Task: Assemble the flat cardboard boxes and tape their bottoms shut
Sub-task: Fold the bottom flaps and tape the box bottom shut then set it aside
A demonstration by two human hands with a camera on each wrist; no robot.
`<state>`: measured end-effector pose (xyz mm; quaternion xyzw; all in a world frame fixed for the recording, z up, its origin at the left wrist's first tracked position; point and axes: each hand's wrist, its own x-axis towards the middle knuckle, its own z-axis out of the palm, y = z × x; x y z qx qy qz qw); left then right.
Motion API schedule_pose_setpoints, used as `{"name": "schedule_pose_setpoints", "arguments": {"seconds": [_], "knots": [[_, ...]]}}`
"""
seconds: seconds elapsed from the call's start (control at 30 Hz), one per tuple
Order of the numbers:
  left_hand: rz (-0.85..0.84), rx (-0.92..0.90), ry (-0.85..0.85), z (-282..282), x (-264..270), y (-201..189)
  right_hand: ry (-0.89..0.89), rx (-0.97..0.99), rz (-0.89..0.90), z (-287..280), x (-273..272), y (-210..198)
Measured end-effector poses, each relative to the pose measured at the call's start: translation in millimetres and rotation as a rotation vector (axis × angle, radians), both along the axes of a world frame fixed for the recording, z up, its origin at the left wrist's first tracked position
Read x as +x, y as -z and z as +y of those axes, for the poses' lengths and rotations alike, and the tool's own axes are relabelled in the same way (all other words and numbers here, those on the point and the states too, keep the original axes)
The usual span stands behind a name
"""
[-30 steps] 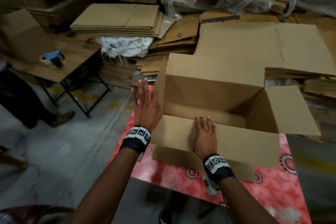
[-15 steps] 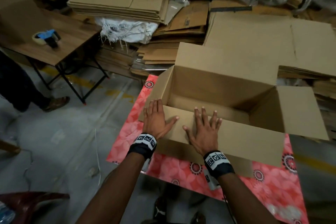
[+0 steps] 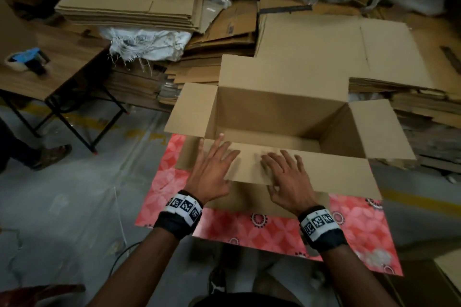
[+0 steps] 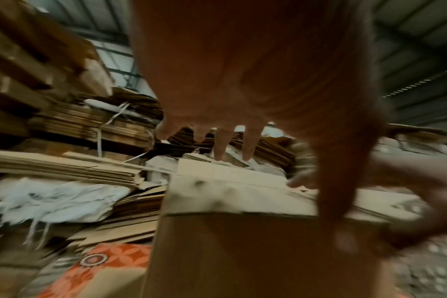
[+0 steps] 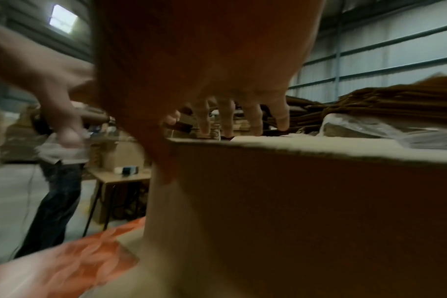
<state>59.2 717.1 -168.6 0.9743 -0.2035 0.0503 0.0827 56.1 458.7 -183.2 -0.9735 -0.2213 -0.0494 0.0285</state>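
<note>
brown cardboard, both palms on the near flap

brown corrugated cardboard box (image 3: 272, 117) stands open-topped on a tabletop covered with a red flower-patterned cloth (image 3: 249, 228). its four flaps are spread: the far one upright, the side ones splayed outward, the near one folded toward the person. the left hand (image 3: 212, 169) lies on the left end of that near flap with its fingers straight and spread, the fingertips reaching to the box's inner edge and the thumb at the flap's free edge. the right hand (image 3: 289, 177) rests just beside it on the same flap, fingers spread and lightly bent, the thumb tucked at the flap's free edge; neither hand grips anything. both wrists wear black bands with white coded markers.

to the left, well apart, a blue tape dispenser with a clear roll (image 3: 27, 60) sits on a wooden folding table (image 3: 62, 57). stacks of flattened brown cardboard sheets (image 3: 129, 0) lie behind the box, one above a frayed white sack (image 3: 147, 43). another person's shoe (image 3: 51, 156) shows on the grey floor at left.
</note>
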Motion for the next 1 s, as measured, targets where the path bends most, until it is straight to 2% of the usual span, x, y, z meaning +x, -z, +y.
{"name": "schedule_pose_setpoints", "arguments": {"seconds": [0.13,0.23,0.3,0.43,0.57,0.67,0.8,0.9,1.0], "knots": [[-0.38,-0.149,-0.004,-24.0,10.8,-15.2,0.042,0.135,-0.341,-13.4,11.1,-35.2],[-0.583,-0.203,-0.163,-38.7,27.6,-32.2,0.191,0.197,-0.489,-29.3,30.5,-55.6],[-0.627,-0.241,-0.29,-39.9,43.0,-32.3,0.325,0.213,-0.511,-44.9,43.6,-57.5],[-0.561,-0.362,-0.441,-40.0,54.0,-0.8,0.528,0.273,-0.451,-80.0,53.3,-35.8],[-0.314,-0.438,-0.445,-62.6,44.0,42.8,0.546,0.418,-0.469,-98.2,48.5,-10.2],[-0.184,-0.399,-0.434,-79.4,49.3,62.9,0.599,0.616,-0.531,-106.5,53.1,-14.2],[-0.121,-0.319,-0.427,-93.9,51.5,72.8,0.669,0.726,-0.569,-132.9,53.9,3.6],[-0.141,-0.365,-0.496,-105.8,45.0,86.2,0.829,0.827,-0.373,-157.0,43.1,46.9],[-0.199,-0.584,-0.692,-118.7,31.7,101.3,1.011,0.855,-0.067,-178.7,26.7,88.9]]}}
